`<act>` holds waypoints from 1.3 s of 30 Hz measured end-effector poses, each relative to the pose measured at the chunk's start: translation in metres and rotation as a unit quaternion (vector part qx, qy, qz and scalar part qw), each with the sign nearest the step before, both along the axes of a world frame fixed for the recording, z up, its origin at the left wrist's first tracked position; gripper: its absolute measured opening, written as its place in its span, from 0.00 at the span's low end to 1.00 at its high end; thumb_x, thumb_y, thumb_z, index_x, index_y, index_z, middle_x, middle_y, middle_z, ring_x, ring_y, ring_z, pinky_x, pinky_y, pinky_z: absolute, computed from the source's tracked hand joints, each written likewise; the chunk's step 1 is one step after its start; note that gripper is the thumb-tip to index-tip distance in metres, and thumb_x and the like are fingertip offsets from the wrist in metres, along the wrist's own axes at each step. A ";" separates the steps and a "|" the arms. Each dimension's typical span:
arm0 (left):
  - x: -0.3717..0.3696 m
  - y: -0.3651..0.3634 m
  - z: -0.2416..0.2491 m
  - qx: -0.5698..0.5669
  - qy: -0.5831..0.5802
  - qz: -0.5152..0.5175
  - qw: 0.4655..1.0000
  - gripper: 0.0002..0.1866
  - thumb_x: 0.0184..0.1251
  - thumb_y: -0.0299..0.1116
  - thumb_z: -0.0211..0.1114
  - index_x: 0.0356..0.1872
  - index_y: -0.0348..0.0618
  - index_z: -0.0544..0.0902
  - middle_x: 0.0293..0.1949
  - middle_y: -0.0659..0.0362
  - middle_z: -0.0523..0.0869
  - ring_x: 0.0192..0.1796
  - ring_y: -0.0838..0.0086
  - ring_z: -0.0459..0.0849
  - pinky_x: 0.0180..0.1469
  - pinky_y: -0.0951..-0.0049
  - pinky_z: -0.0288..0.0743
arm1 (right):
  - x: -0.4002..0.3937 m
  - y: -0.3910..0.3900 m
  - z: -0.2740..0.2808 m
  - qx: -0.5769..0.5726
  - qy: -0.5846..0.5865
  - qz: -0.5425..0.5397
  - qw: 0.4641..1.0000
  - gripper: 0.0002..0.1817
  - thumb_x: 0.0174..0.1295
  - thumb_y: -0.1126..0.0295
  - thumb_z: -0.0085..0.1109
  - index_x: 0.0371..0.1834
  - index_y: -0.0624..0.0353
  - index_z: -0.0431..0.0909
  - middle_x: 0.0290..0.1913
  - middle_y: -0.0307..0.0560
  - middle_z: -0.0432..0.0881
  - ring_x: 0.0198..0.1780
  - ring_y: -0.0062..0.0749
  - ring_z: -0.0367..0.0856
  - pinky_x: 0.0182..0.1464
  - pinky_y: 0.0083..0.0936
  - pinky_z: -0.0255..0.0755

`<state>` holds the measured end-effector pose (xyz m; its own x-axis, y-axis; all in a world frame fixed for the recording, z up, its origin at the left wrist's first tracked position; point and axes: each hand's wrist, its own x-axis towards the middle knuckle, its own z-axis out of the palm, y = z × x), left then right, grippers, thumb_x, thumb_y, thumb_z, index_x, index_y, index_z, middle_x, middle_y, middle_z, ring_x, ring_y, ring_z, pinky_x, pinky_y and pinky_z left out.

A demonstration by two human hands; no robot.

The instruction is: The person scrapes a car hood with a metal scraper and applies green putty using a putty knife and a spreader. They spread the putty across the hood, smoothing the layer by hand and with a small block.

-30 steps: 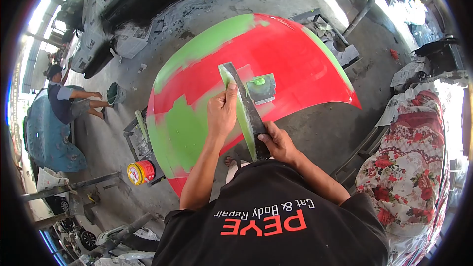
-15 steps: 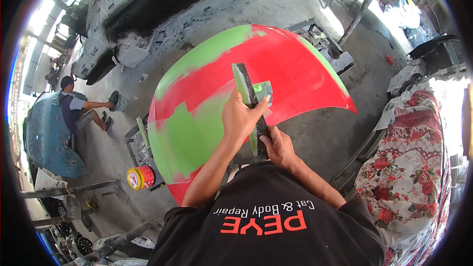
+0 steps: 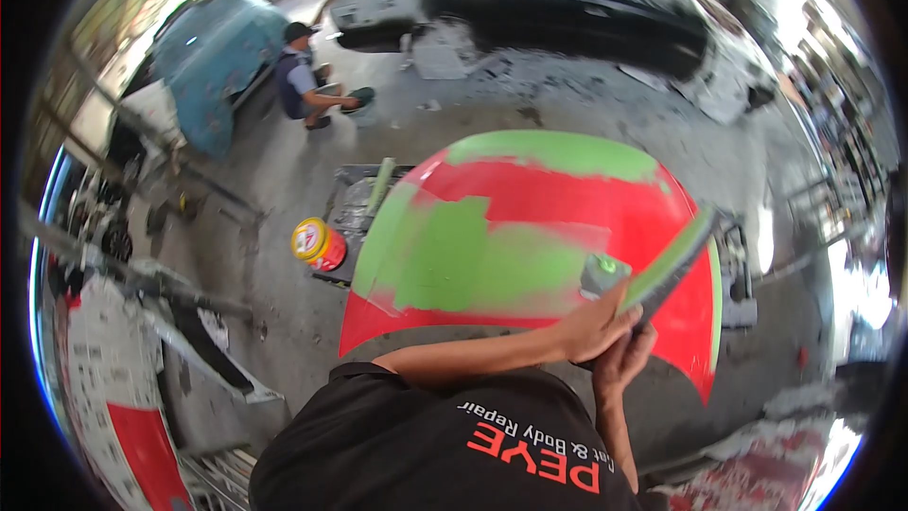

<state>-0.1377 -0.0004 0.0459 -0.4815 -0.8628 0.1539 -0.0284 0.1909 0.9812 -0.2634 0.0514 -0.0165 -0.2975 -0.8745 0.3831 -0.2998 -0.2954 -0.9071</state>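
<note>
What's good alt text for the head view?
Left hand and right hand hold a long bar over a red-and-green car hood. A plate with green paste lies on it; another person is farther off.

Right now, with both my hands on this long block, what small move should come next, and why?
I'd probably shift the long block a little to your right, away from the plate, before doing anything else. The plate rests on the red and green panel with green paste on it, and your left hand looks close enough to risk knocking it.
</note>
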 end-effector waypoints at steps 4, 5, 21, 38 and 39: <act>0.010 0.012 -0.030 0.002 0.003 -0.061 0.998 0.38 0.86 0.55 0.40 0.81 0.34 0.51 0.77 0.39 0.63 0.80 0.53 0.63 0.78 0.58 0.56 | -0.010 -0.018 0.014 -0.026 -0.019 -0.013 0.999 0.16 0.78 0.71 0.48 0.63 0.69 0.68 0.51 0.49 0.78 0.51 0.31 0.77 0.57 0.31 0.72; 0.012 0.014 -0.034 0.003 -0.004 -0.072 0.997 0.38 0.86 0.55 0.39 0.82 0.34 0.49 0.78 0.40 0.62 0.81 0.54 0.61 0.79 0.58 0.55 | -0.010 -0.021 0.025 -0.027 -0.032 -0.025 0.999 0.16 0.78 0.71 0.48 0.63 0.69 0.68 0.51 0.49 0.78 0.51 0.31 0.77 0.57 0.31 0.72; 0.054 -0.057 0.057 0.012 0.279 0.140 0.950 0.35 0.87 0.54 0.39 0.79 0.35 0.59 0.76 0.47 0.68 0.79 0.64 0.65 0.79 0.63 0.59 | 0.005 -0.017 -0.006 0.052 0.085 0.224 0.969 0.26 0.75 0.79 0.48 0.75 0.72 0.61 0.62 0.60 0.81 0.61 0.40 0.80 0.63 0.30 0.72; 0.067 -0.043 0.056 0.173 0.490 0.153 0.840 0.03 0.79 0.30 0.63 0.46 0.44 0.82 0.43 0.61 0.88 0.45 0.78 0.87 0.50 0.72 0.85 | 0.000 -0.029 -0.017 0.028 -0.003 0.301 0.953 0.25 0.75 0.81 0.49 0.75 0.71 0.61 0.62 0.51 0.79 0.61 0.31 0.76 0.65 0.28 0.69; 0.066 -0.044 0.049 0.187 0.486 0.138 0.842 0.02 0.78 0.29 0.63 0.44 0.44 0.81 0.41 0.61 0.88 0.42 0.78 0.87 0.48 0.72 0.84 | 0.000 -0.027 -0.013 0.016 -0.013 0.301 0.953 0.25 0.76 0.80 0.49 0.75 0.71 0.62 0.62 0.51 0.78 0.62 0.31 0.75 0.66 0.28 0.68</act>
<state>-0.0720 -0.0441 0.0954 -0.0574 -0.9970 0.0523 0.8307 -0.0186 0.5564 -0.2635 0.0240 -0.0299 0.2531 -0.9007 0.3530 -0.0610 -0.3790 -0.9234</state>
